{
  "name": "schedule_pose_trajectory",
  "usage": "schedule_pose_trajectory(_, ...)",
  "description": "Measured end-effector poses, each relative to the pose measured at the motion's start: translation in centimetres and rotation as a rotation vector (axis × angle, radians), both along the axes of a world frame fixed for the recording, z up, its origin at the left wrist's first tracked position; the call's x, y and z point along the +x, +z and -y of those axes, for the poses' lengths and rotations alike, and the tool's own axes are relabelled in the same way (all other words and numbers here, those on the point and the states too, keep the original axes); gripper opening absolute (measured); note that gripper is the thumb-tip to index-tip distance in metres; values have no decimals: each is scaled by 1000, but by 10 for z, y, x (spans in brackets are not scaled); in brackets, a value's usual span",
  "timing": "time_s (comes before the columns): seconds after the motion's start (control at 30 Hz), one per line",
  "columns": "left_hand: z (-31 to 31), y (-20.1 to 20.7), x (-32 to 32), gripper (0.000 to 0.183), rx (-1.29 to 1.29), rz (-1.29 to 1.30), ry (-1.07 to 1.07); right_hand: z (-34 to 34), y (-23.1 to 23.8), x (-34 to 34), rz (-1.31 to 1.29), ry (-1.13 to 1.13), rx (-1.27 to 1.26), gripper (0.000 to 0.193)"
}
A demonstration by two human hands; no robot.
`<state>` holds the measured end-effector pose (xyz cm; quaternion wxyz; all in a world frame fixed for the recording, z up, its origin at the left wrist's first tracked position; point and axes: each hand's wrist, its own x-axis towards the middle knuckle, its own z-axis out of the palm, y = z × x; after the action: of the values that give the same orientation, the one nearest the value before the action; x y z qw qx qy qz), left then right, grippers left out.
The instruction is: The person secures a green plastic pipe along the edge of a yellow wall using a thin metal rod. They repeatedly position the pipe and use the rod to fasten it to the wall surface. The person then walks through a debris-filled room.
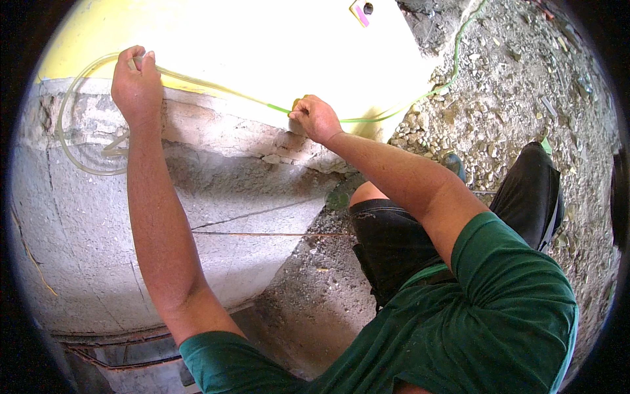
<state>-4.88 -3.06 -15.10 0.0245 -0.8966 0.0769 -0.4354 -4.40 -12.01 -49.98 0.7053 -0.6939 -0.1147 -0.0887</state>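
Observation:
A thin see-through hose (210, 84) runs along the line where a bright yellow-white surface meets rough plaster. At the upper left my left hand (136, 87) is closed on the hose, thumb up, against the surface. Beyond that hand the hose bends down in a wide loop in front of the plaster and passes behind my left forearm. Further right, my right hand (318, 119) pinches the hose low on the bright surface. From just left of my right hand onward the hose looks green; whether this is liquid inside I cannot tell.
The green stretch of hose (457, 56) trails over gravelly ground (512, 85) at the right. A grey concrete face (85, 230) fills the left, with rusty rods (125, 364) below it. A small pink-and-white item (360, 14) lies at the top. My bent knees are at the right.

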Motion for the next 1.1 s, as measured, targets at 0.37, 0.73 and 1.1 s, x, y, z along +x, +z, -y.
schedule_pose_trajectory(0.37,2,-4,-2,26,-152,-13,-59,0,-2,1,24,1,54,18)
schedule_pose_trajectory(0.73,0,-7,0,22,-175,21,-133,3,2,-1,-8,14,24,18)
schedule_pose_trajectory(1.1,-3,-6,2,23,-127,38,-116,3,2,0,55,-14,-87,17)
